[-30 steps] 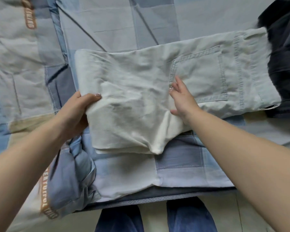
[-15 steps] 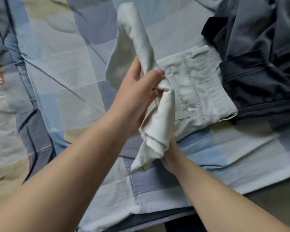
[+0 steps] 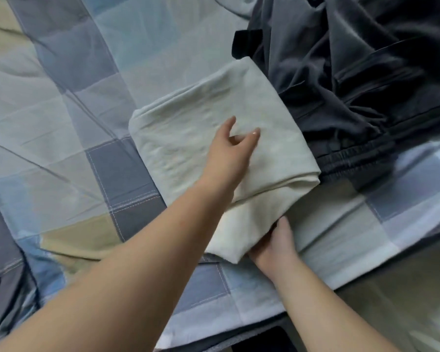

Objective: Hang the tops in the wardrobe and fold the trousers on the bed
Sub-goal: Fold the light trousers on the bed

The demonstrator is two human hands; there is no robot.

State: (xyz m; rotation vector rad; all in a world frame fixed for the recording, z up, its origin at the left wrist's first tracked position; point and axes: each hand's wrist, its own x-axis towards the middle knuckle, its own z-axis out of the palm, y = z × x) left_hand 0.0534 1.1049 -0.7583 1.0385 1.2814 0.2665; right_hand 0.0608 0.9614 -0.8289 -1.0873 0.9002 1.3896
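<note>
Nearest, the right hand [image 3: 274, 242] sits at the near corner of the pale folded trousers [image 3: 214, 128], about five o'clock from the bundle's middle. Its fingers are tucked under the cloth and hidden; the thumb lies along the edge, so it looks to be gripping that corner, though the hold is not fully visible. Further in, the left hand [image 3: 229, 153] rests on top of the trousers, fingers spread apart and relaxed, pressing lightly, clamped on nothing. The trousers lie folded in a thick rectangle on the blue, grey and tan checked bedspread [image 3: 74, 110]. At two o'clock, touching the fold's far edge, a heap of dark grey garments [image 3: 361, 80] lies crumpled.
</note>
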